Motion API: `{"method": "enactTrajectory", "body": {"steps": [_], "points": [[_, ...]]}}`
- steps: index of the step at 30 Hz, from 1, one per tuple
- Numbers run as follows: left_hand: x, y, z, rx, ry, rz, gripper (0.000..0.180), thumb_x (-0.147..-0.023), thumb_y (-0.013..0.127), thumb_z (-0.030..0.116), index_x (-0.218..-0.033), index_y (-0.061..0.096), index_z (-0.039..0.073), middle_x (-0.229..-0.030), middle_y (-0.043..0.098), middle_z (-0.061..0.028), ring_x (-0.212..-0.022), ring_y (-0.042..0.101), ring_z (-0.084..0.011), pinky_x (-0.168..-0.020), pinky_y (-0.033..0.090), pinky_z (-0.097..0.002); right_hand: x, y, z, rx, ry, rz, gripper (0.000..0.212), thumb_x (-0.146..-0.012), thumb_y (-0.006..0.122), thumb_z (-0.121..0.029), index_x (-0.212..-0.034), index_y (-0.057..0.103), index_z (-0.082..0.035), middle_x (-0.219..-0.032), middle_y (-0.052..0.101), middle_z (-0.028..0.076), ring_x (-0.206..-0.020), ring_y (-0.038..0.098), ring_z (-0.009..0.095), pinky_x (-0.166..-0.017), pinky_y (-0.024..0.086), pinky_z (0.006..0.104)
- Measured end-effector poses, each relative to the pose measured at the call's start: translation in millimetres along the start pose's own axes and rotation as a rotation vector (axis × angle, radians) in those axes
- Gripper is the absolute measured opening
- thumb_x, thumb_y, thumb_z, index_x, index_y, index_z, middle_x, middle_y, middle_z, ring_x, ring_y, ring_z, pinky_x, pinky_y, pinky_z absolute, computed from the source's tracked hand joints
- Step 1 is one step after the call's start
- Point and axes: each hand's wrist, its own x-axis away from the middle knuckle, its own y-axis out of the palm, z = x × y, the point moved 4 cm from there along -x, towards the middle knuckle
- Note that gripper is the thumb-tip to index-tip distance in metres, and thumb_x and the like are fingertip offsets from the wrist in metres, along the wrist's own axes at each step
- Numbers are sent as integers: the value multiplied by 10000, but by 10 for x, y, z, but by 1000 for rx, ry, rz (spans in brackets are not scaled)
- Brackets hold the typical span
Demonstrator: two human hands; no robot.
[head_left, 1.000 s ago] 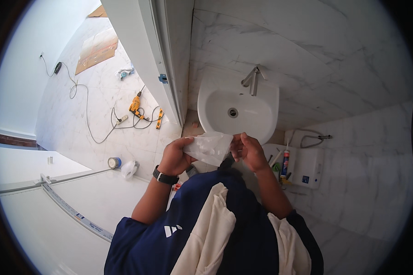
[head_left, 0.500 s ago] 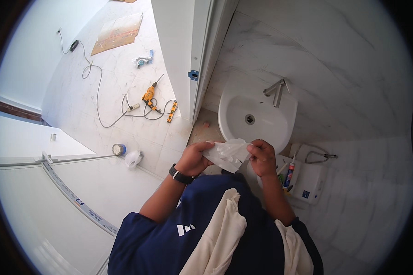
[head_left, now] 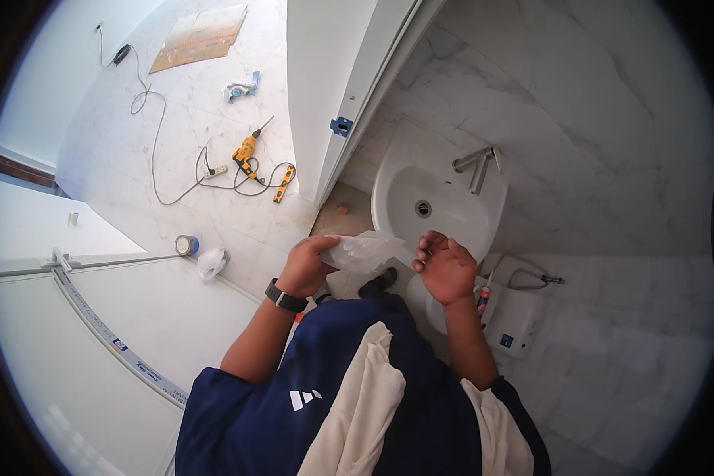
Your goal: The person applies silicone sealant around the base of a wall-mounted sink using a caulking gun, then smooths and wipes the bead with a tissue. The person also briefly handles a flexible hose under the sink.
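A crumpled, translucent plastic bag [head_left: 365, 252] stretches out in front of my body. My left hand [head_left: 305, 266], with a dark watch on its wrist, is closed on the bag's left end, thumb on top. Beside the bag's right end is my right hand [head_left: 448, 274], its fingers loosely bent and apart, with no grip on the bag to be seen. Whether anything small lies inside the bag cannot be made out. Just beyond my hands is a white washbasin [head_left: 460, 210] with a metal faucet [head_left: 476, 169].
A sealant tube [head_left: 483, 300] rests by a white tank [head_left: 514, 324] at the right. Left of the door frame [head_left: 373, 87], a yellow drill [head_left: 246, 151], a yellow level [head_left: 284, 184], cable and cardboard [head_left: 198, 38] lie on the floor. A tape roll [head_left: 186, 245] and another plastic bag [head_left: 212, 263] are nearer.
My right hand has let go of the bag and opened its fingers. The bag has bunched toward my left hand. The view has shifted slightly.
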Motion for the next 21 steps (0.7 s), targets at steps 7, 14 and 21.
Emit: {"method": "enactTrajectory", "body": {"steps": [7,14,21], "points": [[98,-62,161,-44,67,-11,396,-1016,463,154,-1278,605,-107,-1272,649,-217,-1137,665,-306,-986,546,-449,-273,50,49,560,-5,80,348,-983,614,-201,-1240,647,30,-1021,633,34,-843,553,135,-746,445,282],[261,-121,178,-114,139,106,354,-1011,511,159,-1247,653,-64,-1174,700,-168,-1020,713,-262,-919,582,-395,-855,309,153,1077,178,-143,230,-949,689,-173,-1094,745,-4,-888,688,6,-808,586,76,-756,474,253],[326,-494,106,-93,257,301,351,-1030,479,144,-1260,650,-58,-1172,698,-159,-1058,688,-247,-937,565,-382,-1215,674,534,1346,328,-422,182,-907,739,-176,-996,748,-17,-833,713,17,-747,612,81,-703,505,266]]}}
